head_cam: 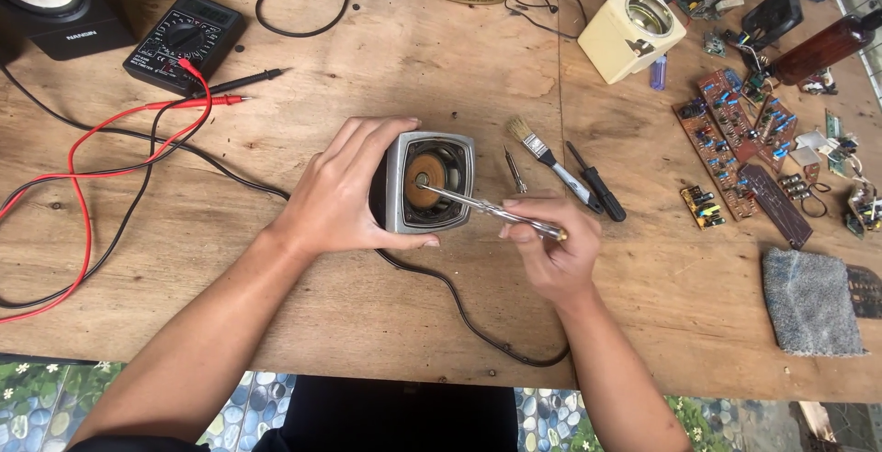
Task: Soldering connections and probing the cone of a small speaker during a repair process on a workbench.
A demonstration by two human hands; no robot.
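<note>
At the counter's (386,323) middle, our left hand (344,190) clasps the small speaker (427,181), grille already off; our right hand (551,245) pinches a screwdriver (487,209), its tip at the cone's centre.

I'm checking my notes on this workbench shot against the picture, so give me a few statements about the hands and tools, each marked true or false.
1. The left hand grips the small speaker box from its side. True.
2. The right hand holds a paintbrush. False: it holds a screwdriver, and the brush lies on the wooden table beside a black-handled tool.
3. The screwdriver's tip points into the speaker box's open front. True.
4. The multimeter lies at the right edge of the table. False: it lies at the upper left, with red and black probe leads running from it.
5. Circuit boards lie to the right. True.
</note>
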